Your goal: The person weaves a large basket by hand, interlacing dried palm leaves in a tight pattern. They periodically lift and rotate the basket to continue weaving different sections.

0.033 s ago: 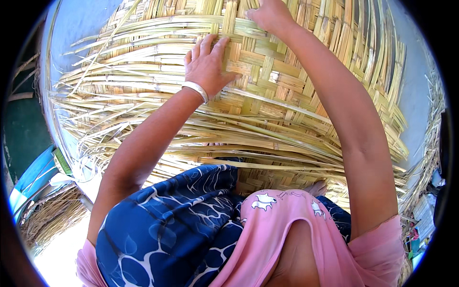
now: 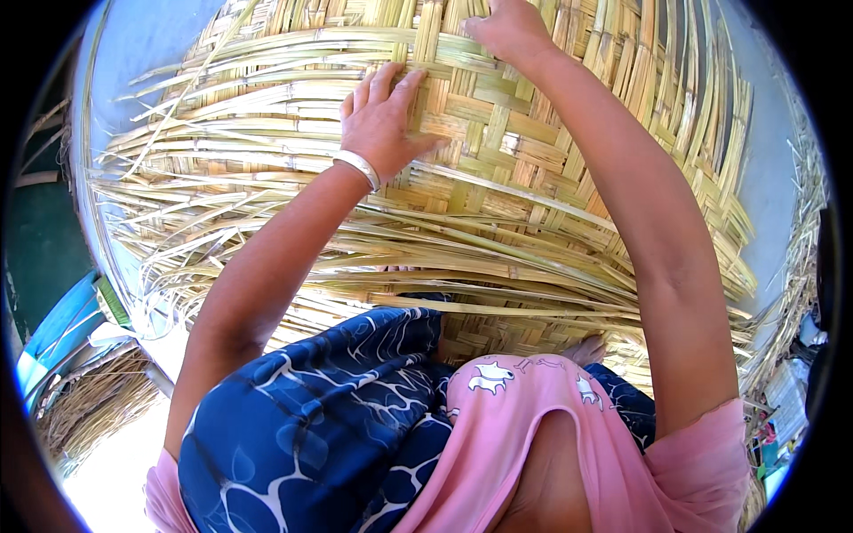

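Note:
A wide mat [image 2: 498, 142] of flat, yellow-green split-cane strips lies before me, tightly woven in the middle. Loose strips [image 2: 222, 124] fan out from its left side. My left hand [image 2: 382, 120], a pale bangle [image 2: 358, 169] on its wrist, rests palm down with fingers spread, where the loose strips meet the weave. At the top edge, my right hand [image 2: 511, 34] is over the weave, its thumb pointing left. The picture's edge cuts off most of its fingers, so whether it grips a strip cannot be seen.
Long loose strips [image 2: 498, 258] cross the mat close to my body. Part of a bare foot [image 2: 584, 350] shows on the mat near me. A pile of thin strips [image 2: 98, 400] lies at the lower left, near a blue object [image 2: 62, 320]. Scraps [image 2: 786, 400] lie along the right.

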A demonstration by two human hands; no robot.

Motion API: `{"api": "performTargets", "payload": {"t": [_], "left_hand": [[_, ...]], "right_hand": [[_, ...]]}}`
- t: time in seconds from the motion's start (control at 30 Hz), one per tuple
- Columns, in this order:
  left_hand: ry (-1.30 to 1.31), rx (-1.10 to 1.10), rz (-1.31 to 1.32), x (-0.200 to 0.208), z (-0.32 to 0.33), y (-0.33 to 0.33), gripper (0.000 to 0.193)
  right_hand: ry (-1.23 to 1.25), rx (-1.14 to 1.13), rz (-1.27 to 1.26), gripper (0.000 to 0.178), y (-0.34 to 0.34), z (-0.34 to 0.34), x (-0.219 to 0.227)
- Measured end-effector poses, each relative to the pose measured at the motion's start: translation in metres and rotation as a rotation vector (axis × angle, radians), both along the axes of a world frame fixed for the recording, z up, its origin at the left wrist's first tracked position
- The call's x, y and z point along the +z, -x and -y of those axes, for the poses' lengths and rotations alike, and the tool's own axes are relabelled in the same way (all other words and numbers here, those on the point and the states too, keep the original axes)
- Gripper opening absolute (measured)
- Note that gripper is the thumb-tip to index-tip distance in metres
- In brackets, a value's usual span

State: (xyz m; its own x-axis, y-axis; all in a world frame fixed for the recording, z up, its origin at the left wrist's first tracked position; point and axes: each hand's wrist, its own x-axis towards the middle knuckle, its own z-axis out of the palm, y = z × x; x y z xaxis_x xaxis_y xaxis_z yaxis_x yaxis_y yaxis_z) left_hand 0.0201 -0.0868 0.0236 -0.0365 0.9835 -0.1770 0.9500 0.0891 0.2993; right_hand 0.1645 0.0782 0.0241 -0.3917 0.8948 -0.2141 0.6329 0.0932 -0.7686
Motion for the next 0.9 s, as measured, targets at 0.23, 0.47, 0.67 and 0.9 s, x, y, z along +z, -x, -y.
{"api": "performTargets", "payload": {"t": [0.23, 0.47, 0.67, 0.9], "left_hand": [[-0.083, 0.037, 0.008, -0.006, 0.0, -0.011, 0.086], [-0.192, -0.002, 0.147, -0.009, -0.016, 0.016, 0.06], [0.006, 0.032, 0.165, 0.002, -0.07, 0.016, 0.044], [0.158, -0.012, -0.028, 0.004, -0.084, 0.004, 0.045]], "right_hand": [[0.046, 0.109, 0.144, 0.028, 0.014, -0.007, 0.005], [0.117, 0.015, -0.045, 0.026, 0.001, -0.009, 0.004], [0.472, -0.008, -0.374, 0.031, -0.006, -0.019, -0.004], [0.454, -0.014, -0.389, 0.036, -0.001, -0.02, -0.005]]}}
